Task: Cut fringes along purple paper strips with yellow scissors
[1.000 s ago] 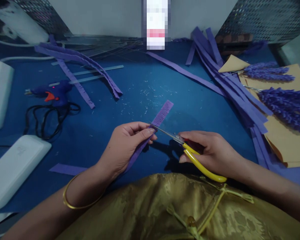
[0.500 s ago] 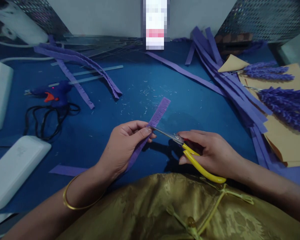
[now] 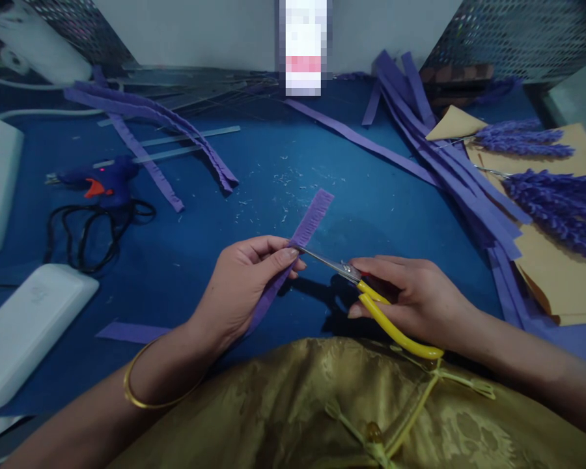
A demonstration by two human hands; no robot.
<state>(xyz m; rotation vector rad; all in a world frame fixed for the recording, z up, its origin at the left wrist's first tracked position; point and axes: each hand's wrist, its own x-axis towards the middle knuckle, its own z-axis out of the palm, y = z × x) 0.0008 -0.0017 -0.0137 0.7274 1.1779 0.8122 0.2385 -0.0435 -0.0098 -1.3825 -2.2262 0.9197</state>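
Note:
Between the thumb and fingers of my left hand (image 3: 254, 280) is a purple crepe paper strip (image 3: 313, 216). The strip's upper end sticks out past the fingertips and shows a row of fine crosswise slits. Its lower part runs down behind my wrist, where a tail comes out on the left. My right hand (image 3: 410, 293) is closed on a pair of scissors (image 3: 390, 329) with yellow handles. The blades point left, and their tips meet the strip's edge right at my left thumb. The fingers inside the far handle are partly hidden.
On the blue table lie a blue glue gun (image 3: 100, 182) with a black cord, clear glue sticks (image 3: 190, 138), and white blocks (image 3: 34, 332) at left. More purple strips (image 3: 420, 143), lavender-like purple stems (image 3: 561, 208) and tan paper (image 3: 557, 286) are on the right. A pixelated upright screen (image 3: 303, 45) stands behind.
Almost nothing differs. My right hand and the scissors have shifted very slightly, while the left hand keeps its pinch on the strip. The view has moved a touch.

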